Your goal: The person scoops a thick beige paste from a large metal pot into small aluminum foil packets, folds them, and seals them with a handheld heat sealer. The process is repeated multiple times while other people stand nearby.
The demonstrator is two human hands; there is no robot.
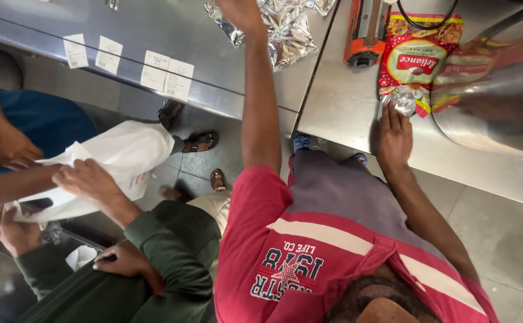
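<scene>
Head cam: left hand [242, 13] on foil bags [285, 27], grip unclear; right hand [394, 136] open, flat beside snack packet [418, 60].

A steel desk [345, 101] runs across the top, its two sections meeting at a seam. Small white paper slips [166, 78] stick along its front edge. Below lies a grey tiled floor [500, 239].
</scene>
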